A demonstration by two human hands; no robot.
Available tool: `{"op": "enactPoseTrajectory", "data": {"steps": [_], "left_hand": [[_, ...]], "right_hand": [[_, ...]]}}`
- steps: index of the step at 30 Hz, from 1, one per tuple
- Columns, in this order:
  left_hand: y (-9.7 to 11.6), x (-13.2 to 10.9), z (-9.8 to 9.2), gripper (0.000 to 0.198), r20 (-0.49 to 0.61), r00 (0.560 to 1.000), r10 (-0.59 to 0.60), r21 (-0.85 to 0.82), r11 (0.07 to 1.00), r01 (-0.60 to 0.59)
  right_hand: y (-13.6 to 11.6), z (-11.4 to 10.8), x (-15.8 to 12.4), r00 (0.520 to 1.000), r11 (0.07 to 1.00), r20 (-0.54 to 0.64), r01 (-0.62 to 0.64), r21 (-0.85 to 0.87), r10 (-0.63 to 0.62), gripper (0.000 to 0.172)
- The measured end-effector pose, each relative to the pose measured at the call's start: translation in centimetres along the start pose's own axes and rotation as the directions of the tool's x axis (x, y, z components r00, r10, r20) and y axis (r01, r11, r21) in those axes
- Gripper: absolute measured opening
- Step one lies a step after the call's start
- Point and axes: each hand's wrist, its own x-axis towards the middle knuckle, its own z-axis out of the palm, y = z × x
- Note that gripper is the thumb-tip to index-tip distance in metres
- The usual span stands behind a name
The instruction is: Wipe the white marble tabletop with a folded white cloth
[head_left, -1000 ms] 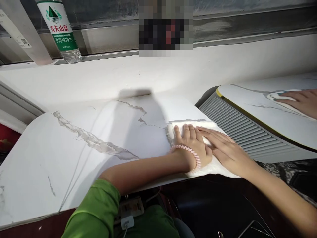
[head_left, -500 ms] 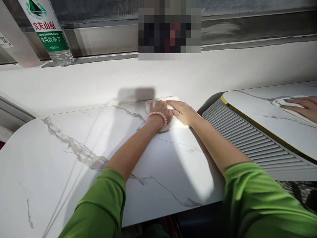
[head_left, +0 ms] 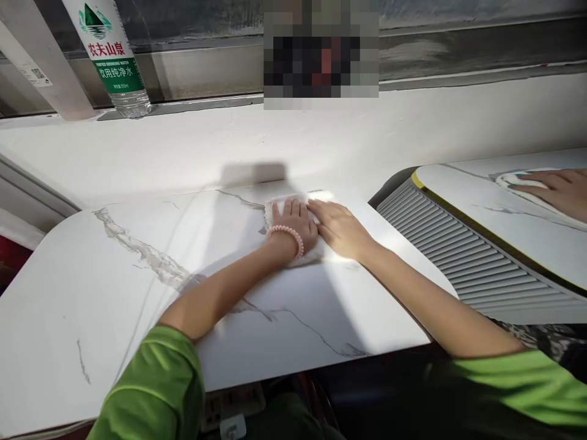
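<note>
A white cloth (head_left: pixel 271 211) lies flat on the white marble-patterned table (head_left: pixel 151 318), near its wall side. My left hand (head_left: pixel 296 229), with a pink bead bracelet at the wrist, presses on it palm down, fingers spread. Close beside it, my right hand (head_left: pixel 342 227) lies flat with its fingers stretched out, over the cloth's right part. Both palms hide most of the cloth, and its right edge is hard to make out in the bright light.
Another person's hand (head_left: pixel 557 189) rests on a white cloth (head_left: pixel 518 180) on a second table (head_left: pixel 463 189) with a ribbed side. A water bottle (head_left: pixel 112 61) and a translucent container (head_left: pixel 50 67) stand on the window ledge. A power strip (head_left: pixel 233 403) shows below the table edge.
Both my hands have drawn back from the wall toward me with the cloth, and my elbows are bent wider. The other person's hand and cloth have shifted slightly left in view.
</note>
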Motion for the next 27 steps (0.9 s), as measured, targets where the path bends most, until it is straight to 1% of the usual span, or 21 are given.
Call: {"op": "enactPoseTrajectory", "data": {"steps": [3,5,7,9,11,13,16,18,20,23,25,27], "left_hand": [[1.2,-5.7,0.0,0.062,0.013,0.999,0.052,0.058,0.997,-0.053],[1.8,-9.4,0.0,0.062,0.008,0.993,0.114,0.092,0.989,-0.114],[2.1,-12.3,0.1,0.063,-0.001,0.984,0.176,0.111,0.978,-0.175],[2.2,-14.1,0.1,0.063,-0.006,0.978,0.208,0.114,0.972,-0.206],[2.1,-14.5,0.1,0.063,-0.003,0.979,0.203,0.108,0.973,-0.202],[1.5,-13.6,-0.1,0.063,0.01,0.983,0.182,0.097,0.978,-0.182],[-0.3,-10.5,-0.4,0.062,0.025,0.991,0.128,0.09,0.987,-0.13],[-2.1,-7.6,-0.6,0.061,0.018,0.996,0.083,0.093,0.992,-0.084],[-4.4,-4.4,-0.8,0.06,0.003,0.999,0.044,0.091,0.995,-0.044],[-7.6,-0.3,-1.1,0.059,-0.023,1.0,-0.017,0.071,0.997,0.019],[-9.0,1.3,-1.3,0.058,-0.043,0.997,-0.066,0.049,0.996,0.068],[-9.7,2.0,-1.3,0.058,-0.061,0.993,-0.099,0.027,0.995,0.101]], "right_hand": [[-4.2,-1.7,-4.4,0.998,0.998,-0.017,0.057,0.006,-0.057,0.052],[-7.1,-2.8,-7.2,0.995,0.995,-0.034,0.097,0.031,-0.096,0.056],[-9.5,-3.6,-9.5,0.994,0.995,-0.063,0.09,0.039,-0.088,0.061],[-11.0,-3.9,-10.8,0.993,0.996,-0.086,0.079,0.039,-0.075,0.066],[-11.4,-3.8,-10.9,0.993,0.996,-0.098,0.078,0.05,-0.073,0.068],[-10.8,-3.2,-9.8,0.992,0.994,-0.101,0.082,0.071,-0.074,0.067],[-8.7,-1.5,-6.1,0.992,0.991,-0.097,0.095,0.094,-0.086,0.058],[-7.2,0.0,-2.6,0.993,0.991,-0.089,0.088,0.103,-0.079,0.053],[-5.9,1.5,1.4,0.995,0.992,-0.079,0.064,0.111,-0.055,0.052],[-4.9,3.3,6.9,0.997,0.992,-0.061,0.059,0.116,-0.052,0.05],[-4.6,3.9,9.2,0.998,0.993,-0.051,0.043,0.108,-0.037,0.049],[-4.7,4.2,10.1,0.998,0.996,-0.048,0.031,0.086,-0.027,0.05]]}}
